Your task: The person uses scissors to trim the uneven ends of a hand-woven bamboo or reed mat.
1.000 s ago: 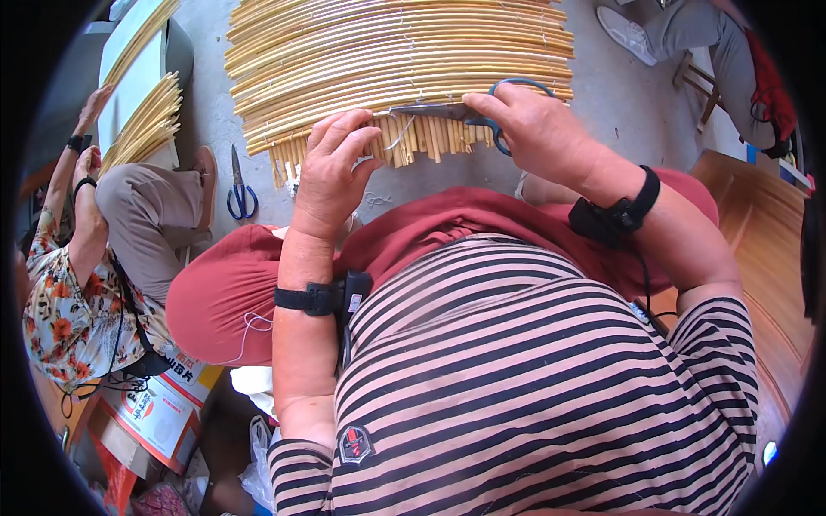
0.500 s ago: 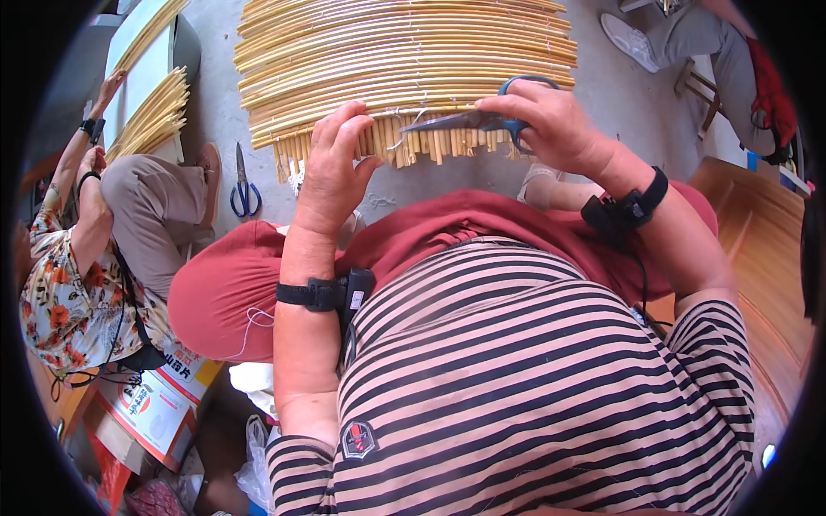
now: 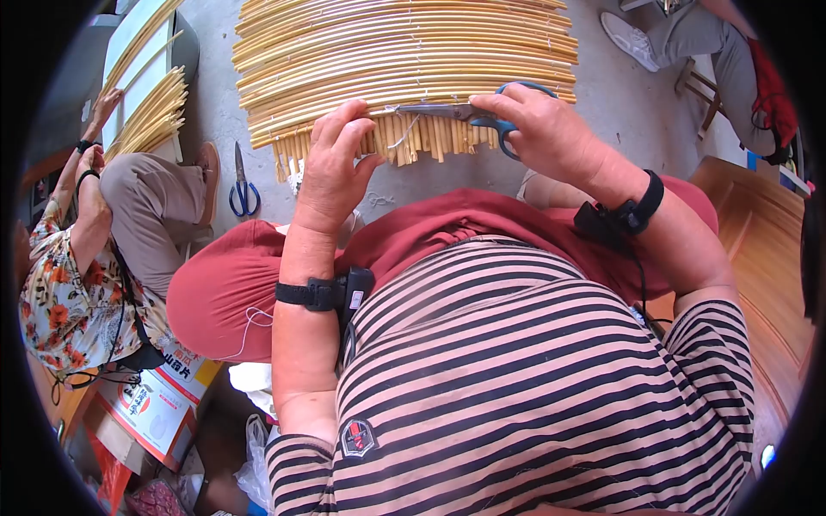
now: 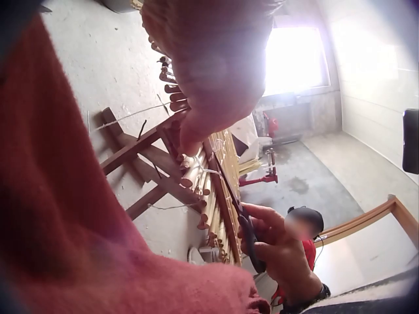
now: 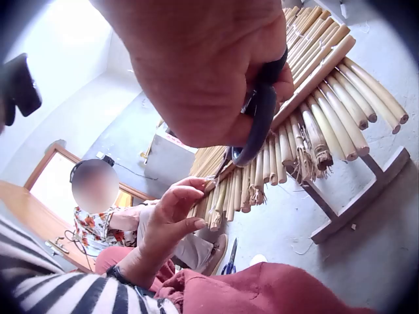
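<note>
A mat of straw-coloured reeds point(image 3: 413, 60), bound in rows with white thread, lies before me. Its near edge shows a fringe of short cut stalk ends point(image 3: 430, 142). My left hand point(image 3: 331, 163) grips this edge, fingers bent over the top and thumb lower down by the stalk ends. In my right hand point(image 3: 546, 129) I hold dark-handled scissors point(image 3: 443, 111), fingers through the loops. Their blades point left along the edge, the tip close to my left fingers. A loose white thread point(image 3: 403, 134) hangs beside the tip. In the right wrist view the scissor handle point(image 5: 256, 124) partly hides behind my hand.
Another pair of scissors point(image 3: 243, 185) lies on the floor at left. Beyond it a person in a floral shirt point(image 3: 82, 301) handles reeds point(image 3: 155, 116) on a pale surface. A wooden stand point(image 5: 353, 203) is under the mat. Another person's leg point(image 3: 688, 43) shows at upper right.
The scissors dipped toward me and off the thread half a second ago, and now lie along the mat's edge again. My left hand stays almost still at the edge.
</note>
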Available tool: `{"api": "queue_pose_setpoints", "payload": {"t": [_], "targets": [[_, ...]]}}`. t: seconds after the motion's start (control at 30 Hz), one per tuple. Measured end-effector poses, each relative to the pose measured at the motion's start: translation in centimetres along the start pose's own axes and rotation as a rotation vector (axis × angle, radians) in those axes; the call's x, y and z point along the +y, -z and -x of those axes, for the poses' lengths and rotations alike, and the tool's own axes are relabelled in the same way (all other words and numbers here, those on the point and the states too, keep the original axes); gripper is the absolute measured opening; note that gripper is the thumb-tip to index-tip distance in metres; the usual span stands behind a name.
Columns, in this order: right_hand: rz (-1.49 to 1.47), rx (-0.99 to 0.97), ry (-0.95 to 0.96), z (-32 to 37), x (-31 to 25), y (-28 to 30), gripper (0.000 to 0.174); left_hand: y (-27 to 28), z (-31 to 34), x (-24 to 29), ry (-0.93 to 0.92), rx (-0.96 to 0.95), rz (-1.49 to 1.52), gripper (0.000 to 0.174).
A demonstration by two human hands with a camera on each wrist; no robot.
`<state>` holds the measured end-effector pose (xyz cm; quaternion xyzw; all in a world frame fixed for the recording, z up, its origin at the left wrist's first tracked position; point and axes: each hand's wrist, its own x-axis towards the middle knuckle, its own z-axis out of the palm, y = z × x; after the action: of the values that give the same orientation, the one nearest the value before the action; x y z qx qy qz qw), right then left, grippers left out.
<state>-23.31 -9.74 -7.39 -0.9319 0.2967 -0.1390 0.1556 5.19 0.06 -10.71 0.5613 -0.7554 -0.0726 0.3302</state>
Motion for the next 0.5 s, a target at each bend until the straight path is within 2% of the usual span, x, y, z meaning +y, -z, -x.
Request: {"api": "queue_pose_setpoints", "payload": {"t": [0.23,0.37,0.5], "targets": [[-0.004,0.024,-0.004,-0.1,-0.6,-0.7,0.058,0.0,-0.4,0.0,-0.003,0.001,0.001,0.051],[-0.028,0.029,0.011,-1.0,-1.0,-1.4,0.055,-0.3,-0.5,-0.2,0.009,0.031,0.021,0.062],[-0.282,0.022,-0.01,-1.6,-0.1,-1.9,0.059,-0.9,-0.5,-0.2,0.01,0.148,0.093,0.078]]}}
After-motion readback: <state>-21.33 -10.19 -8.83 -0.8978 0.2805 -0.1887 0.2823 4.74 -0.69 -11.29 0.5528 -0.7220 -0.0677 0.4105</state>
